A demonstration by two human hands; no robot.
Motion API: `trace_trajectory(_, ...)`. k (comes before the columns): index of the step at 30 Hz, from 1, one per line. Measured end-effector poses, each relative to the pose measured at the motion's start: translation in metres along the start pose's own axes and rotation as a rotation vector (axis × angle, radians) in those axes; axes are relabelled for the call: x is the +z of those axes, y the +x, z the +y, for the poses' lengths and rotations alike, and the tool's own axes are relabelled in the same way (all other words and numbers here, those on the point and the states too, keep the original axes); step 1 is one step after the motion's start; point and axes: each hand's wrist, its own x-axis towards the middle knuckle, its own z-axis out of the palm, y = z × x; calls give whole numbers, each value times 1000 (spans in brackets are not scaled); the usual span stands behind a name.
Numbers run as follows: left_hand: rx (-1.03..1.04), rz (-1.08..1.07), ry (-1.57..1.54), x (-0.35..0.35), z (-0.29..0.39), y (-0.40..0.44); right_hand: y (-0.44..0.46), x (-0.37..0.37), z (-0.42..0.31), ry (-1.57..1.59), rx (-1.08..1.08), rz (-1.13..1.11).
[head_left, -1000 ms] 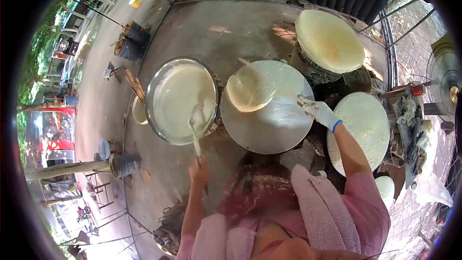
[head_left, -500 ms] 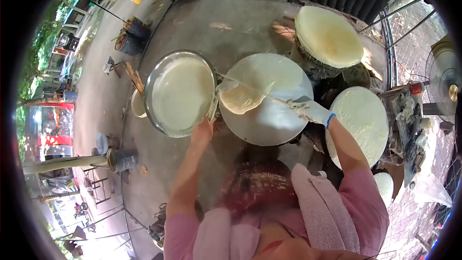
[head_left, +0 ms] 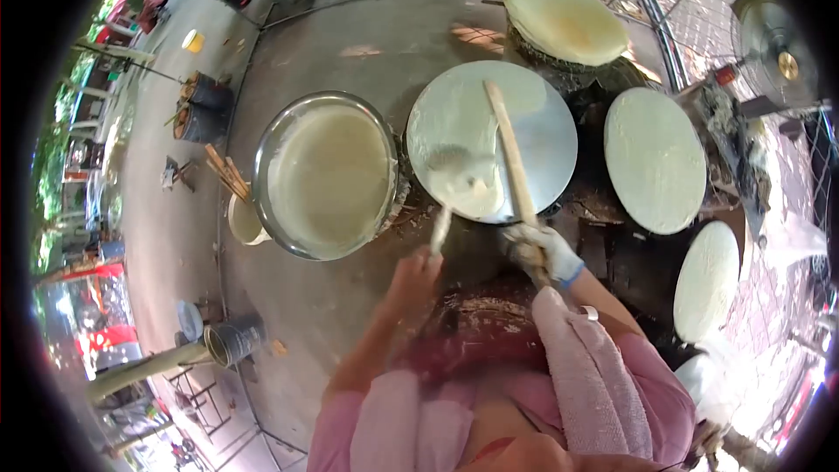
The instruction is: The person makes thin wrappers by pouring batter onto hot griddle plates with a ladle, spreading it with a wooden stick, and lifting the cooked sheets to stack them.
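My left hand [head_left: 415, 280], bare, is closed round the pale handle of a ladle [head_left: 441, 229]. The ladle's blurred head lies over the near left part of a round griddle [head_left: 546, 144], where pale wet batter [head_left: 468, 201] is spread. A white glove with a blue cuff covers my right hand [head_left: 549, 253], which grips a long wooden stick [head_left: 509, 144]. This stick points away from me across the griddle. Left of the griddle stands a metal-rimmed basin [head_left: 262, 188] of creamy batter [head_left: 336, 175].
Pale round sheets sit to the right, one [head_left: 655, 162] beside the griddle and another [head_left: 708, 280] nearer me. A domed pale round [head_left: 568, 22] rests on a stand at the back right. A fan [head_left: 782, 57] stands far right; a small container with sticks [head_left: 245, 220] is left of the basin.
My right hand has come nearer my body, and the stick has swung from lying crosswise to pointing away. My left hand has moved right with the ladle, from the basin's edge to the griddle.
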Motion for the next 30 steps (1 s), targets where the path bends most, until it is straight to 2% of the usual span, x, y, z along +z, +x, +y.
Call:
trace_trajectory(1,46,88,-94,-19,-3,2,17,41,12,-40,8,66)
trace_trajectory(2,-93,169,-236,-42,5,7,34,69,31,-60,-42,73)
trace_trajectory(3,-234,249,-375,-58,4,9,55,101,45,-78,-15,178)
trace_trajectory(4,-1,367,-78,-71,-13,8,88,113,70,-262,-82,326)
trace_trajectory(5,230,481,221,-87,-36,4,108,129,83,-411,-96,357)
trace_trajectory(6,461,588,522,-99,-51,0,149,111,116,-916,-333,672)
trace_trajectory(9,-489,315,-530,-122,-53,-36,148,106,131,-1018,-367,891)
trace_trajectory(11,-507,363,-612,-118,-69,-59,115,93,124,-1041,-366,1053)
trace_trajectory(12,-518,387,-652,-115,-76,-68,113,64,123,-1014,-384,1045)
trace_trajectory(15,-551,422,-794,-107,-80,-89,74,72,91,-575,-374,926)
trace_trajectory(18,-533,382,-744,-102,-71,-99,62,80,96,-722,-304,824)
trace_trajectory(19,-568,385,-807,-102,-60,-96,61,83,108,-1267,-470,929)
trace_trajectory(20,-605,388,-865,-102,-45,-93,51,79,109,-1383,-245,799)
trace_trajectory(23,-665,410,-891,-94,-10,-83,23,54,85,-1476,-285,991)
trace_trajectory(26,-680,451,-893,-74,15,-78,15,1,39,-1377,-351,1057)
trace_trajectory(28,-673,457,-865,-59,29,-76,11,-7,11,-1318,-391,978)
trace_trajectory(29,-662,449,-830,-52,35,-75,-2,3,9,-1242,-378,906)
trace_trajectory(30,-651,442,-797,-46,42,-74,10,-18,29,-1295,-452,875)
